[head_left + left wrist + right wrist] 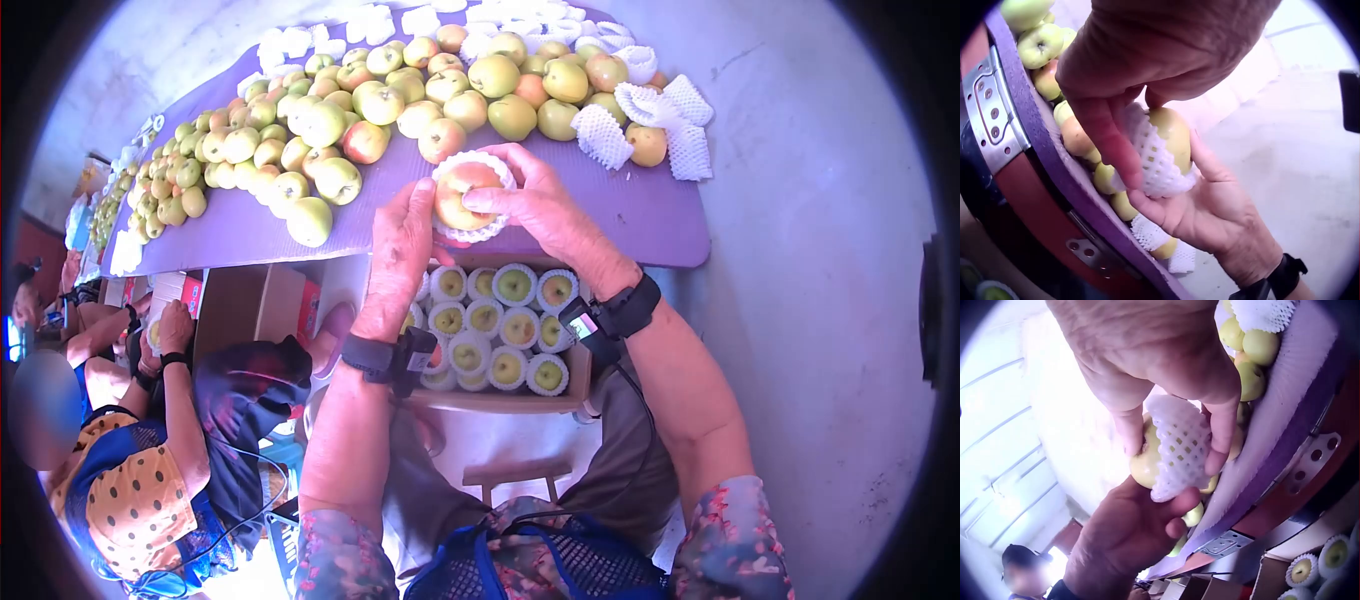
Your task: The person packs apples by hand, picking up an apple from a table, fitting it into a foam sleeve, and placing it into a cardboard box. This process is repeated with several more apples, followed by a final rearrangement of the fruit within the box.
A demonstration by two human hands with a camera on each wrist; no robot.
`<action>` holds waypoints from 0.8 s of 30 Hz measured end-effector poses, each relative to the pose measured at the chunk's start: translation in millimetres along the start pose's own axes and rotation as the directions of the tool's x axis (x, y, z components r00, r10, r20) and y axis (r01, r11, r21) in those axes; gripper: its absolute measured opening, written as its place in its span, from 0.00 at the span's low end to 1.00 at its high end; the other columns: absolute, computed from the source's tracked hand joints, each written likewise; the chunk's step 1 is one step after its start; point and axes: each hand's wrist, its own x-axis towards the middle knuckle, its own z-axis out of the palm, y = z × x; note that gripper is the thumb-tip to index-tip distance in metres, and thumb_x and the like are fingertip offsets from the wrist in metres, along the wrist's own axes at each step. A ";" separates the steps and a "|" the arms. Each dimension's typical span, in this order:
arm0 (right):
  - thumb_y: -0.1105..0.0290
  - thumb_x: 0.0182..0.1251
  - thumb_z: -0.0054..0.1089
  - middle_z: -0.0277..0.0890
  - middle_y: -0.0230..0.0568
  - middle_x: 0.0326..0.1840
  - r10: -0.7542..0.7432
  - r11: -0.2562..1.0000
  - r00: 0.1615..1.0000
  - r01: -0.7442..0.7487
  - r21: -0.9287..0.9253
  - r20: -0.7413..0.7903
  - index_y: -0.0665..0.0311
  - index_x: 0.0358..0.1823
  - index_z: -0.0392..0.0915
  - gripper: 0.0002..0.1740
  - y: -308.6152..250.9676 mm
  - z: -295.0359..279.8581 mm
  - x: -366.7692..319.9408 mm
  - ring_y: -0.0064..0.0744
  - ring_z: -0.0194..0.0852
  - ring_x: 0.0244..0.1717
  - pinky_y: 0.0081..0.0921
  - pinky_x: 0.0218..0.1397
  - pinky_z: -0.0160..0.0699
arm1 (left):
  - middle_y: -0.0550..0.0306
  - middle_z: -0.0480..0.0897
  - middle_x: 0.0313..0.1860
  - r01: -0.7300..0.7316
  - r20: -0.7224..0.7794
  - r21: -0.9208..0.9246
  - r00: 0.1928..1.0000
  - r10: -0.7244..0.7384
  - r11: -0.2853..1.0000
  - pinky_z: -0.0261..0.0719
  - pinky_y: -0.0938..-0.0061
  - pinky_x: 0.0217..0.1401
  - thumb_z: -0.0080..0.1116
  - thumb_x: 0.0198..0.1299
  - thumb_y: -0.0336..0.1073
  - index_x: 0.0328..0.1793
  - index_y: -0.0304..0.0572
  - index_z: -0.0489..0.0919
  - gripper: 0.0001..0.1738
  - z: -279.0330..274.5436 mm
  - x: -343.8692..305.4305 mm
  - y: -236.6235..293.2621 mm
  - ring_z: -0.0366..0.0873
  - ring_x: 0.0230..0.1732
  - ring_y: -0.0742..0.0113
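Note:
A yellow-green apple [460,197] with a reddish blush sits partly inside a white foam net sleeve [1183,449], held between both hands just over the near edge of the purple table [345,235]. My left hand [402,238] grips the sleeved apple from the left side, thumb and fingers around it. From the other side my right hand [548,208] holds it, the thumb on the bare face of the apple and the fingers behind the net. In the left wrist view the net [1157,164] covers one side of the apple, while the other side is bare.
Many loose apples [322,122] are heaped on the table, with more foam nets [690,150] at its right end. Below its edge stands a cardboard box [500,400] holding rows of netted apples [484,317]. Another person [140,490] sits at the left.

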 end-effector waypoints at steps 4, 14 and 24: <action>0.66 0.55 0.75 0.79 0.41 0.49 0.128 0.991 0.991 -0.129 -0.030 -0.035 0.67 0.57 0.72 0.30 -22.1 5.7 -6.5 0.28 0.80 0.48 0.25 0.49 0.82 | 0.56 0.82 0.27 -0.079 -0.131 0.211 0.985 0.108 0.974 0.74 0.79 0.21 0.46 0.74 0.45 0.46 0.35 0.81 0.20 -2.1 3.8 -3.7 0.77 0.20 0.73; 0.68 0.54 0.75 0.78 0.42 0.49 0.202 0.979 0.978 -0.202 0.018 -0.046 0.68 0.59 0.70 0.32 -20.2 9.7 -5.3 0.29 0.80 0.46 0.25 0.46 0.83 | 0.52 0.78 0.18 -0.240 -0.219 0.727 0.807 0.549 0.643 0.74 0.69 0.22 0.49 0.73 0.39 0.38 0.37 0.79 0.14 -3.4 10.7 -15.7 0.78 0.18 0.67; 0.69 0.57 0.72 0.77 0.42 0.52 0.039 0.997 0.998 -0.043 0.060 0.058 0.70 0.63 0.68 0.34 -8.1 -7.5 1.1 0.30 0.77 0.53 0.26 0.57 0.77 | 0.63 0.78 0.21 -0.173 -0.137 0.249 0.968 0.212 0.953 0.71 0.83 0.21 0.50 0.74 0.44 0.47 0.38 0.78 0.16 -9.1 -7.3 6.5 0.74 0.18 0.78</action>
